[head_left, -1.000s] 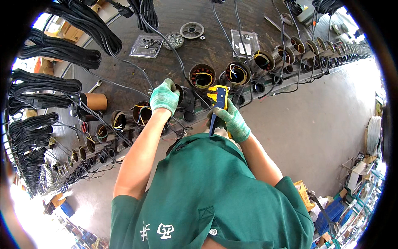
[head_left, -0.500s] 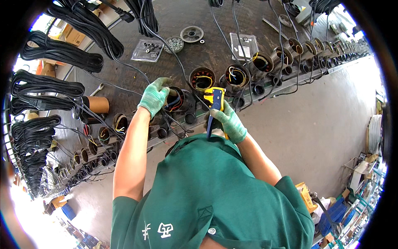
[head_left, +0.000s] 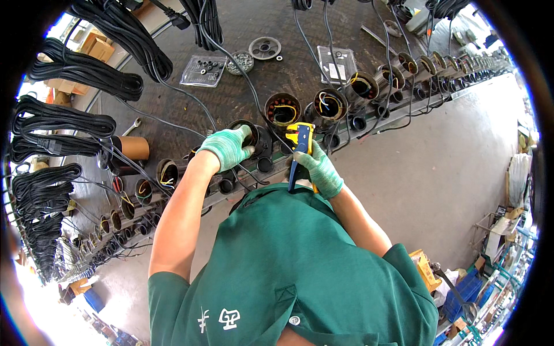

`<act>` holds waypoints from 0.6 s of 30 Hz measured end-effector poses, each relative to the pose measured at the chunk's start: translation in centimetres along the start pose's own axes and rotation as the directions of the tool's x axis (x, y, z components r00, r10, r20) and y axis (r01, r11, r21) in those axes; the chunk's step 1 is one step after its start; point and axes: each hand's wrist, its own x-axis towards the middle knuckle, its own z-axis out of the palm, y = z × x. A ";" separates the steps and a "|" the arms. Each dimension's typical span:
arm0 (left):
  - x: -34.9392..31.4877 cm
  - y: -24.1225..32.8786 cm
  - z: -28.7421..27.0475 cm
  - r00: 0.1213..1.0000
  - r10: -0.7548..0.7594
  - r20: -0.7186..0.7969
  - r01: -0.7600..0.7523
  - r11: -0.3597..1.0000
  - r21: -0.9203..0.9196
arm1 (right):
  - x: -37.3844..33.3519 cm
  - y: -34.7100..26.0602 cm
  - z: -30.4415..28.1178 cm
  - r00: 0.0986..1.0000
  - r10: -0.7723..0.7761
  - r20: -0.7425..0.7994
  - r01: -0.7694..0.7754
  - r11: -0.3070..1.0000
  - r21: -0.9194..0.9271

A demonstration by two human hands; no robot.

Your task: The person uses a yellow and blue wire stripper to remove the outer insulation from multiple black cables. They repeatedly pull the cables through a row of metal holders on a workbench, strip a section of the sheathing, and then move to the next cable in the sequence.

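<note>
My left hand (head_left: 227, 148), in a green knit glove, reaches over the mouth of a dark metal motor housing (head_left: 263, 142) with its fingers curled in at the opening. Those fingertips are partly hidden, so whatever they pinch cannot be made out. In my gloved right hand (head_left: 323, 173) is a wire stripper (head_left: 302, 138) with a yellow head and blue handle, held upright just right of that housing. Beyond it stand another motor housing (head_left: 283, 109) with copper-coloured windings and yellow wire inside, and one with white and yellow wires (head_left: 330, 105).
Similar housings line the bench edge on both sides. Bundled black cables (head_left: 81, 69) hang at the left, their leads crossing the bench. Farther back are a bowl of small parts (head_left: 240, 62), a metal disc (head_left: 265, 48), two clear trays, and a wrench (head_left: 133, 127) at the left.
My left hand has turned and lowered from the housing's upper left side, its fingers now curled into the mouth. The right hand and wire stripper have barely moved.
</note>
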 end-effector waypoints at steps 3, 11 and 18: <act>0.1 -0.7 0.6 0.997 0.079 -0.010 -0.079 0.997 0.006 | 0.4 0.6 -0.3 1.000 -0.030 0.008 0.031 0.999 -0.032; 0.4 -5.4 3.2 0.978 0.116 -0.172 -0.195 0.799 -0.569 | -0.4 -1.1 1.4 1.000 0.023 0.019 -0.021 0.998 -0.063; 0.2 -6.1 2.2 0.946 -0.034 -0.321 -0.247 0.566 -0.787 | 2.4 -1.6 5.5 0.951 -0.255 0.175 0.287 0.938 -0.193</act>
